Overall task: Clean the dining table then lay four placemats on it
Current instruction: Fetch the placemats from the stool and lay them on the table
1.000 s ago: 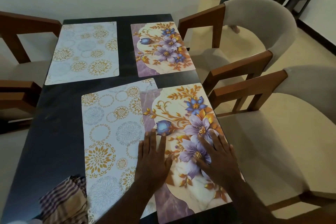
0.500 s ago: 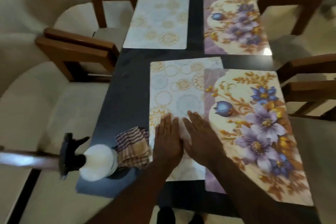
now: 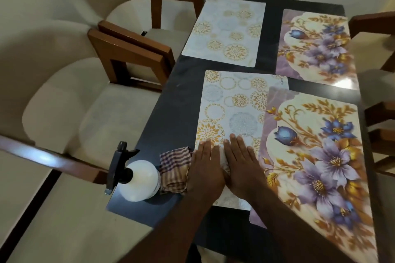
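Gold circles cover the placemat (image 3: 233, 113) in the middle of the frame, and both hands lie flat on its near end. The left hand (image 3: 206, 168) and the right hand (image 3: 241, 164) sit side by side, fingers straight and close together, pinching nothing. The flower placemat (image 3: 320, 145) at lower right lies over its right edge. The mat looks thin, light, bendy and smooth, so it should slide easily on the dark table (image 3: 171, 117). Push with flat palms, or lift a corner.

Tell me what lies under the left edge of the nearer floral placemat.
The right strip of the nearer circle-pattern placemat runs under the floral placemat. How far it reaches beneath is covered.
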